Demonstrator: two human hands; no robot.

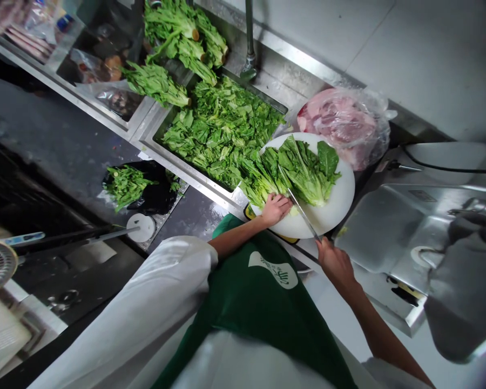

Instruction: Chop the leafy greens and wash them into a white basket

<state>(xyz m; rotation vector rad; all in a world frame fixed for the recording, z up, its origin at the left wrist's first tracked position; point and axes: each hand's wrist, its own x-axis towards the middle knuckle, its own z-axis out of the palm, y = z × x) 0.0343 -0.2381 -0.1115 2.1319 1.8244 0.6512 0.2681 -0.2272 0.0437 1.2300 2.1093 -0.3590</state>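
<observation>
I have the right hand [332,260], right of centre in the frame, closed round the handle of a knife [303,212]; the left hand [277,209], near the middle, has its fingers bent together over the stem ends of the leafy greens [308,170], holding them against the white cutting board [345,192]. The greens lie across the board, spilling past its left edge towards the chopped leaves [222,127] in the sink at upper centre; I judge the step in hand to be cutting; the next move, as I read it, calls for keeping the left fingertips clear of the blade (they sit just beside it) and the stems pinned.

Some things I cannot make out: the blade shows almost edge-on, so I cannot tell how deep it sits in the leaves; the undersides of the left fingers are hidden, so how hard they press is unclear; the uncut heads [182,40] run off the top edge; the plastic bag round the meat [344,121] blurs its shape; the bags at upper left are too smeared to name.
</observation>
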